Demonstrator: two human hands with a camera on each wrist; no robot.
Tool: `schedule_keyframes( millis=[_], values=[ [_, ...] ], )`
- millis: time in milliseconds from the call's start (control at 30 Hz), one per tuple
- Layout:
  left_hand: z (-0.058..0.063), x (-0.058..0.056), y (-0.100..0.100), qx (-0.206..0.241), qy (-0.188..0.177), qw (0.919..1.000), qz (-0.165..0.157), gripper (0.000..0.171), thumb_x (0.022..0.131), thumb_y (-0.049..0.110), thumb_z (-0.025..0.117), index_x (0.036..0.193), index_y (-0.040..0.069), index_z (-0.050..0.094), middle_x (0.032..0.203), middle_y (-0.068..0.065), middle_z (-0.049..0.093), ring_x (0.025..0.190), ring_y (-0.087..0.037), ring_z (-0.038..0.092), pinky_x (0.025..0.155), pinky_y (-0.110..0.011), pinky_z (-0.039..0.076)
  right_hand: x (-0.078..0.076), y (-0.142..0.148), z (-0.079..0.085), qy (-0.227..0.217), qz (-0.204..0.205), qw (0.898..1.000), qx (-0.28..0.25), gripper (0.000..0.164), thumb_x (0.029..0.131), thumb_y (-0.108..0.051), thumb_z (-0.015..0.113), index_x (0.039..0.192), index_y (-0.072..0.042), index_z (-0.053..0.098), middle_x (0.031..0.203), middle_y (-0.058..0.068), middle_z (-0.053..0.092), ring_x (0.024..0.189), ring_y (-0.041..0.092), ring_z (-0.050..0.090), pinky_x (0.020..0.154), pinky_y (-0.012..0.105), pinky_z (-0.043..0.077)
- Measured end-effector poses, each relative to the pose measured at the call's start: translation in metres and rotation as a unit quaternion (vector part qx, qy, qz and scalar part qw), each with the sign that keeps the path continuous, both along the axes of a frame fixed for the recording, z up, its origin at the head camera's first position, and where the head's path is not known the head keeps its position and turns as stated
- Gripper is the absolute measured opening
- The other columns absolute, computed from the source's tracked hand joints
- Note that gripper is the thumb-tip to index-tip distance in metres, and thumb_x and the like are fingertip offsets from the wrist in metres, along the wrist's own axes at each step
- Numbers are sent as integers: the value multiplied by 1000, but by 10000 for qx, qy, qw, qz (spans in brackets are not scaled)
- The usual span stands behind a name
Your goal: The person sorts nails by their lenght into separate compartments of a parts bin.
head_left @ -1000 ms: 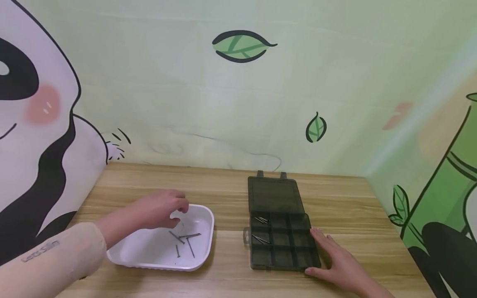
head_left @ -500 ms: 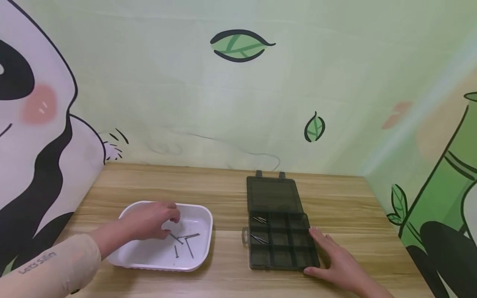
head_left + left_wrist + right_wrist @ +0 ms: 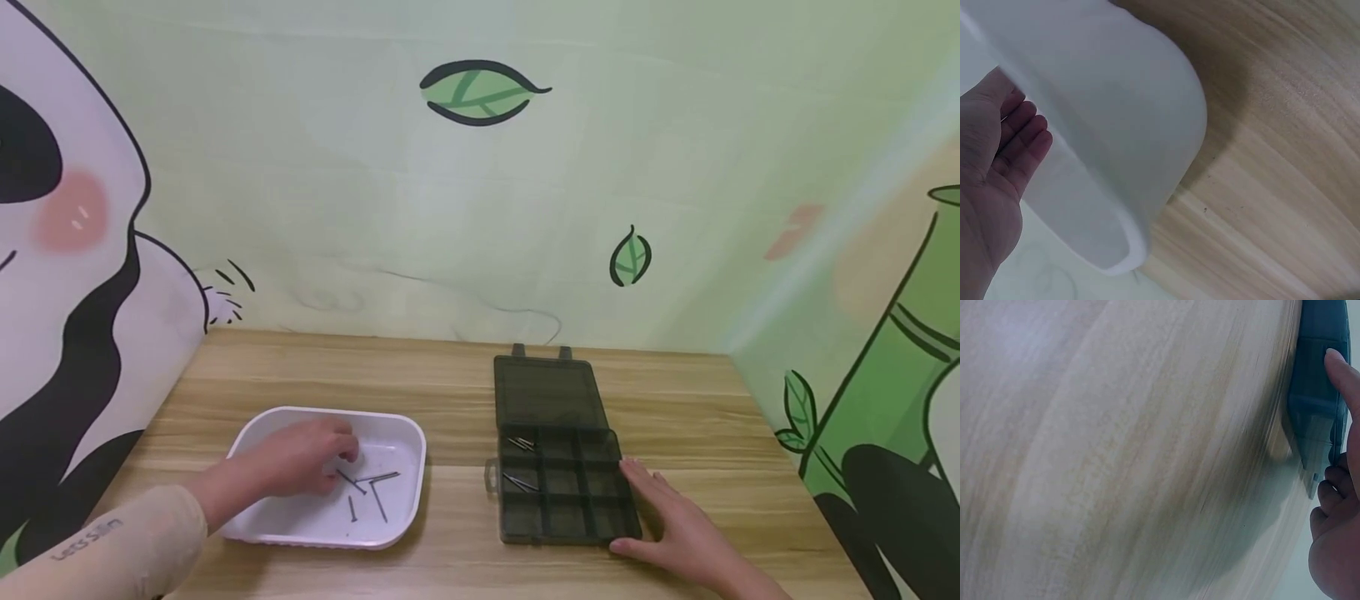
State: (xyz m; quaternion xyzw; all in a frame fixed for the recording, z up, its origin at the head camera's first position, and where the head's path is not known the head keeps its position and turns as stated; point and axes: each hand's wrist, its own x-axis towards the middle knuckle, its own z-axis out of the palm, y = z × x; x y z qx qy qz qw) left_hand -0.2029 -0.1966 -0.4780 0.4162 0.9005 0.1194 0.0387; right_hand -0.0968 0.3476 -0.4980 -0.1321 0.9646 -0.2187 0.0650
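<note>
My left hand reaches down into a white tray, its thumb and fingers apart beside several grey metal nails lying loose there. The left wrist view shows this hand with bent, relaxed fingers, the thumb tip hidden behind the tray rim. To the right, an open dark translucent compartment box holds small nails in its left column. My right hand rests against the box's right side, thumb at the front corner. In the right wrist view, its thumb touches the box wall.
The box lid lies folded back toward the wall. Wood-grain table separates tray and box. A green cartoon-printed wall stands behind the table, with printed walls at both sides.
My left hand has lowered and shifted slightly left inside the tray, to beside the nails. The right hand and the box stay together in place.
</note>
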Motion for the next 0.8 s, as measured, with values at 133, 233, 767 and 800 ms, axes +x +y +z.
schedule_keyframes(
  millis=[133,233,767,800],
  values=[
    [-5,0,0,78,46,10000,-32,27,69,6,87,88,17,71,86,9,55,74,-5,51,68,-31,52,0,0,0,40,13,10000,-12,109,82,-66,83,164,-8,41,165,19,45,148,46,45,117,62,37],
    [-10,-1,0,101,132,9998,-121,27,70,7,87,86,19,69,84,10,53,73,-5,49,66,-30,50,1,1,0,17,16,10000,-49,108,82,-66,82,164,-8,41,165,19,44,148,48,45,117,63,38],
    [-17,-2,3,76,207,9995,-246,33,69,2,83,74,23,58,76,14,46,70,-4,42,63,-26,42,-1,1,1,-167,-50,9998,-48,110,82,-68,81,165,-9,40,166,20,43,149,52,41,116,67,38],
    [-17,-2,3,74,225,9994,-255,33,69,2,82,73,24,58,75,14,46,69,-4,42,62,-26,42,-1,1,1,-152,-46,9999,-47,109,82,-67,81,164,-9,40,166,20,43,148,52,42,116,67,38]
  ],
)
